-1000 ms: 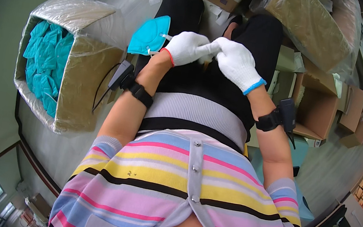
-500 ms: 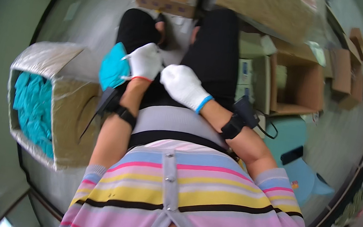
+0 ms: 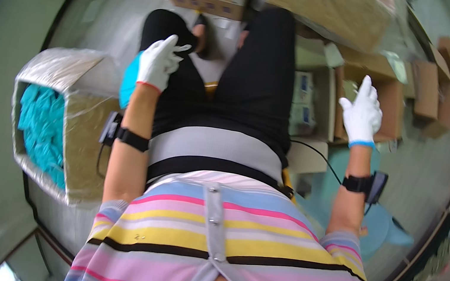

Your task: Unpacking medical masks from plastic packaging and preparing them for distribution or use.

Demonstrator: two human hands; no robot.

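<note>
Teal mask [image 3: 129, 81]: at your left side, against the outer edge of your left glove; mostly covered by glove and forearm, so only a strip shows, less than half a second ago.
Left hand [image 3: 156, 62]: red-cuffed white glove, raised beside your left thigh; fingers partly bent, with thin white strands by the fingertips, strap or finger too blurred to call. Cannot tell how firmly you have the mask.
Right hand [image 3: 362, 110]: blue-cuffed white glove, fingers stretched out, thumb wide of them, nothing seen in it.
Gap between gloves: main change. They met over your black trousers [image 3: 264, 57] a second ago, sat close together half a second ago, and now stand well apart.
Brown box [image 3: 397, 104]: its mouth is behind your right hand in view; cannot tell whether you touch it.
What it means: two-handed handling of the mask has broken off, as I judge it; the mask is with your left side only, your right is free.
Pale box [image 3: 331, 102]: between your right leg and the brown box, white-and-blue packs [image 3: 302, 112] inside.
Wrapped box [image 3: 89, 141]: on your left, filled with teal pieces [image 3: 44, 126], untouched by either hand.
</note>
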